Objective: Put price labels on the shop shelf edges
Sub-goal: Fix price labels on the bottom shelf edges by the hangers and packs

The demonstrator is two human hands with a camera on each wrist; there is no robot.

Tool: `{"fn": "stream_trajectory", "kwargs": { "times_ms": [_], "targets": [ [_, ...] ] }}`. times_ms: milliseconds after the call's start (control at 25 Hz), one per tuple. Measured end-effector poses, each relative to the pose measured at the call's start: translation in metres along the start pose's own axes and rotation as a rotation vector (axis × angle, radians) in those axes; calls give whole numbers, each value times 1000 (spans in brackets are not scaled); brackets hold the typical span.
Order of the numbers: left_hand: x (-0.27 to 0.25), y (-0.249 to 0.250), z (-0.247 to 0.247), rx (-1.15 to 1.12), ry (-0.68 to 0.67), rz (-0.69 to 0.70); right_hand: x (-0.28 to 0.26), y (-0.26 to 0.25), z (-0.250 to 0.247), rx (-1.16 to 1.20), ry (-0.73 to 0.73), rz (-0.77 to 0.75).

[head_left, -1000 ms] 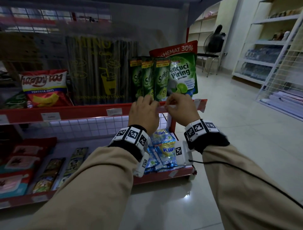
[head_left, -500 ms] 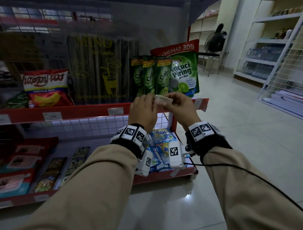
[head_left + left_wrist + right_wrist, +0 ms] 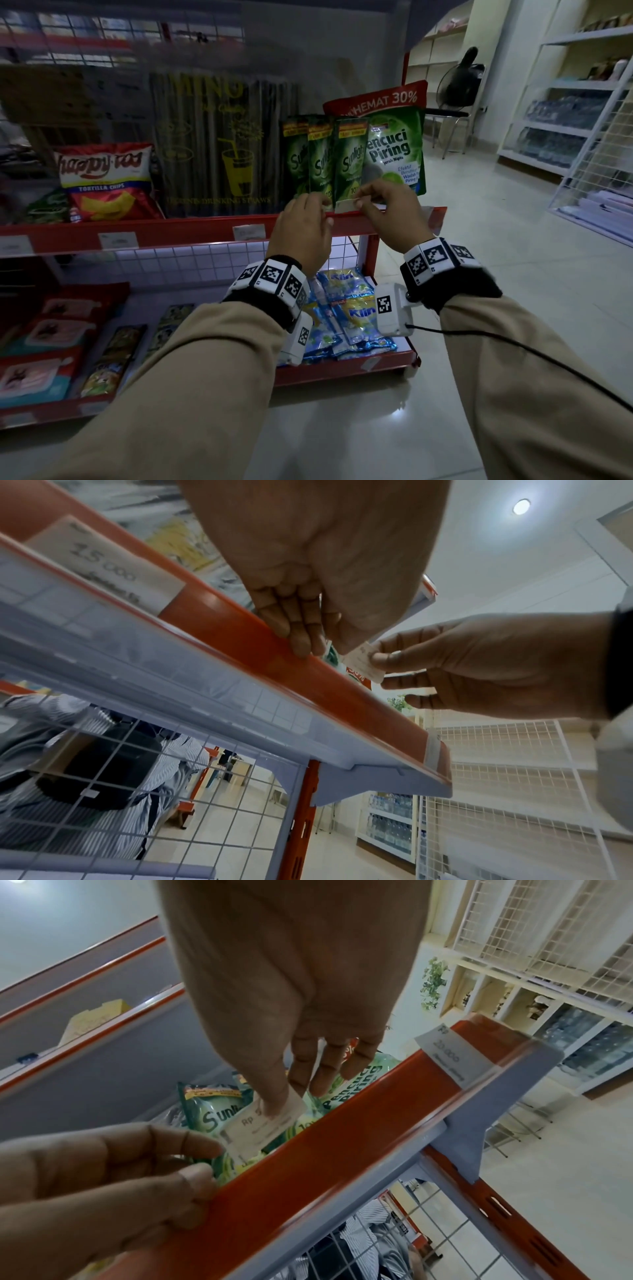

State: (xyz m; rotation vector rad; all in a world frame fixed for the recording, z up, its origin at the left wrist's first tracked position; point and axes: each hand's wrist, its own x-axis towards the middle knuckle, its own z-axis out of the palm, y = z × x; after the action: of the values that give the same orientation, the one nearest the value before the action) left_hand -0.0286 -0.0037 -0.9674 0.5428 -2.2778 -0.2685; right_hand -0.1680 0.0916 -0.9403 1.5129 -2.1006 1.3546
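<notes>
A small white price label printed "Rp" hangs just above the red shelf edge, in front of green Sunlight pouches. My right hand pinches its right end between thumb and fingers. My left hand sits to the label's left, its curled fingertips and thumb gripping the top lip of the edge strip.
Labels sit in the strip further along: "15 000" to the left, "20.000" at the right end. Chips bags and a straws pack fill the shelf. A wire grid and lower shelf with sachets lie below.
Both hands rose from the shelf edge with the label. The left hand has since left the label and taken the strip's top lip; the right hand alone holds the label.
</notes>
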Motion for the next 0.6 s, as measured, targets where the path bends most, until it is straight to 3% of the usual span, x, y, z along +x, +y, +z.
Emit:
{"fn": "stream_trajectory", "kwargs": {
  "times_ms": [360,600],
  "targets": [
    [8,-2,7,202,-57,-1,1,3,5,-134,-116,-30],
    [8,-1,7,268,-65,26,-2,8,-5,-353,-203,-91]
  ]
}}
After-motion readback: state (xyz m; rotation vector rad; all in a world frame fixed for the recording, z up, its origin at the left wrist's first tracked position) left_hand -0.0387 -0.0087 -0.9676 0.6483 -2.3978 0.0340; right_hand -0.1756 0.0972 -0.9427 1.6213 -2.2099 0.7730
